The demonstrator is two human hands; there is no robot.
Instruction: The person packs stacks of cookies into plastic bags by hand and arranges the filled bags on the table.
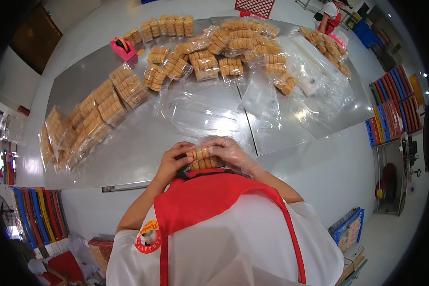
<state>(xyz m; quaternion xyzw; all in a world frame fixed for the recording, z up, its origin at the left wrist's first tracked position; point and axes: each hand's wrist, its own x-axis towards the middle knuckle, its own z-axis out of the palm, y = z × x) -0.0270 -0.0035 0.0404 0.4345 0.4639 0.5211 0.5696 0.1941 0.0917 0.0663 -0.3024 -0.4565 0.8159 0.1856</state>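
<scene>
Close to my body, at the near edge of the metal table (143, 167), a pack of round golden cookies (203, 163) sits between my hands, its cookies in two rows. My left hand (175, 161), bare, is closed on the pack's left side. A clear plastic glove covers my right hand (228, 151), whose fingers curl over the pack's upper right. My red apron partly hides the pack's lower edge. Just beyond my hands lie loose clear plastic bags (190, 112).
Bagged cookies (95, 107) line the table's left side, and more packs (204, 64) fill its far side. A pink tape dispenser (123, 48) stands at the back left. Flat plastic bags (312, 81) cover the right. A co-worker (330, 16) is beyond the table.
</scene>
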